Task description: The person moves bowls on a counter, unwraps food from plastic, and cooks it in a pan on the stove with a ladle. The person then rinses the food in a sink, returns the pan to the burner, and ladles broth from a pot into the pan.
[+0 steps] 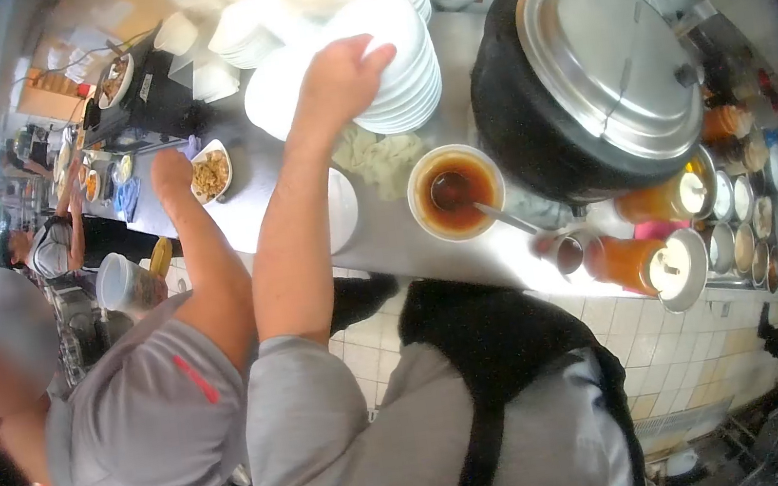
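My left hand [340,80] reaches out over a stack of white plates [409,98] on the metal counter. Its fingers curl and close at the rim of a white plate [378,13] on top; some fingertips are hidden. Another white plate [271,96] lies just left of my wrist. Below the stack, a crumpled pale cloth [378,161] rests on the counter. A bowl of brown sauce [430,183] with a ladle [504,218] in it stands to the right of the cloth. My right hand does not show.
A large black soup warmer [527,97] with a steel lid fills the right side. Orange sauce bottles [632,260] stand near the counter edge. Close on my left, a co-worker's arm [198,209] extends beside a bowl of food [211,175].
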The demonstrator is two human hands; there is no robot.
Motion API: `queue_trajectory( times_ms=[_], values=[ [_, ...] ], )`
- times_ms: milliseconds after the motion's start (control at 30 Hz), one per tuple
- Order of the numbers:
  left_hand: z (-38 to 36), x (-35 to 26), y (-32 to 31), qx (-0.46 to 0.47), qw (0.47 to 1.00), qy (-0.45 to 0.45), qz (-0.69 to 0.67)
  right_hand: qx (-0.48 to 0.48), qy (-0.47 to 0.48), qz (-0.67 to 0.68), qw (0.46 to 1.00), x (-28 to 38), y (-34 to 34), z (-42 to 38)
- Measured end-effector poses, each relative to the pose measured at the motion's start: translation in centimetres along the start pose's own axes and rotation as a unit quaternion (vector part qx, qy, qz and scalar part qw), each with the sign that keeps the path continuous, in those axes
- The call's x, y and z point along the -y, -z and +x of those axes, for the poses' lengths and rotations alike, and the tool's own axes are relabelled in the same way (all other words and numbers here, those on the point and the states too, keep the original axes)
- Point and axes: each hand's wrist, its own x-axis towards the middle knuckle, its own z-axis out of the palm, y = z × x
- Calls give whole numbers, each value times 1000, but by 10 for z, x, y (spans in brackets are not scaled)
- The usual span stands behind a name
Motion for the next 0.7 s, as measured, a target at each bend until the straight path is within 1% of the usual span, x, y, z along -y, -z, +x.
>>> queue_trajectory(
  times_ms=[67, 133, 167, 200, 267, 367, 433, 500, 567, 600, 667, 700],
  values=[
    [-6, -15, 8, -53, 988, 21, -142, -2, -2, 2, 1000, 0, 0, 0],
    [-13, -31, 17, -104, 954, 41, -279, 0, -3, 4, 1000, 0, -1, 1],
    [-20, -37, 24, -126, 943, 45, -306, 3, -3, 5, 1000, -1, -2, 2],
    [-32, -48, 34, -128, 943, 48, -303, 6, -4, 5, 1000, -2, -2, 2],
    [-61, -74, 53, -170, 938, 30, -302, 11, -5, 9, 1000, -3, -3, 4],
    [-105, -89, 67, -165, 949, 25, -266, 16, -7, 12, 1000, -6, -4, 9],
    [-130, -90, 61, -167, 950, 32, -262, 19, -9, 14, 1000, -8, -4, 10],
    [-147, -83, 53, -169, 951, 41, -257, 25, -9, 15, 1000, -10, -4, 11],
    [-159, -70, 42, -184, 951, 79, -234, 28, -10, 16, 999, -11, -4, 13],
    [-164, -57, 35, -186, 951, 79, -232, 30, -10, 16, 999, -11, -4, 13],
    [-173, -26, 17, -203, 940, 126, -242, 31, -10, 17, 999, -10, -3, 16],
    [-177, -17, 12, -205, 940, 127, -241, 33, -10, 18, 999, -10, -3, 16]
  ],
)
